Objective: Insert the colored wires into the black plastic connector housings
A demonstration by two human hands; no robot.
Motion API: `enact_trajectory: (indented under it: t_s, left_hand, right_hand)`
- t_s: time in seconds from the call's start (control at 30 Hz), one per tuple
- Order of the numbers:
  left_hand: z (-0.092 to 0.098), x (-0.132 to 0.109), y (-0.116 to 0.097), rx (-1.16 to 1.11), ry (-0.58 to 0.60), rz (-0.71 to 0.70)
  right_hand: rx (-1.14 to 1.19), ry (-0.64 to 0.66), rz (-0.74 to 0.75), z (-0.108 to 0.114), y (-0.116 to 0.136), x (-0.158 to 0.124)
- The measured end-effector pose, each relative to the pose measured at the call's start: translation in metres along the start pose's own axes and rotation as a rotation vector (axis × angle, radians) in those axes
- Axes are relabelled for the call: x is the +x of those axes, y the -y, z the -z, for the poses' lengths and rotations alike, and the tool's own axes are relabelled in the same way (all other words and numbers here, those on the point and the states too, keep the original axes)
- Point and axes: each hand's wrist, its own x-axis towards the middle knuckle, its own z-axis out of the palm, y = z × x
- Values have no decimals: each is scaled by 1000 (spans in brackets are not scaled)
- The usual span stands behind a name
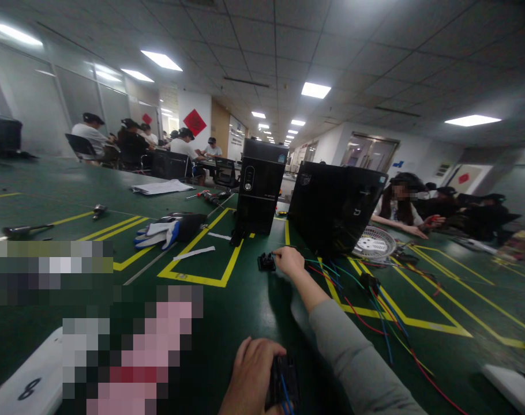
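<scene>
The green desk (254, 311) is spreading out under both hands, and a black computer case (332, 213) is standing just beyond the right grip (288, 260). That grip is pinching a small black connector (266, 263) at its fingertips, with limp coloured wires (375, 311) trailing off to its right. Nearer the body, the left grip (250, 377) is wrapping around a black plug block (283, 383) with blue leads; both plugs are looking light and rigid, best held by the housing rather than the snag-prone leads.
</scene>
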Motion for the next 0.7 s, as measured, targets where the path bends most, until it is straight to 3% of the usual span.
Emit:
enact_trajectory:
  t_s: [0.7]
  left_hand:
    - [-5,4,6,36,31,6]
  right_hand:
    - [-119,71,61,15,13,2]
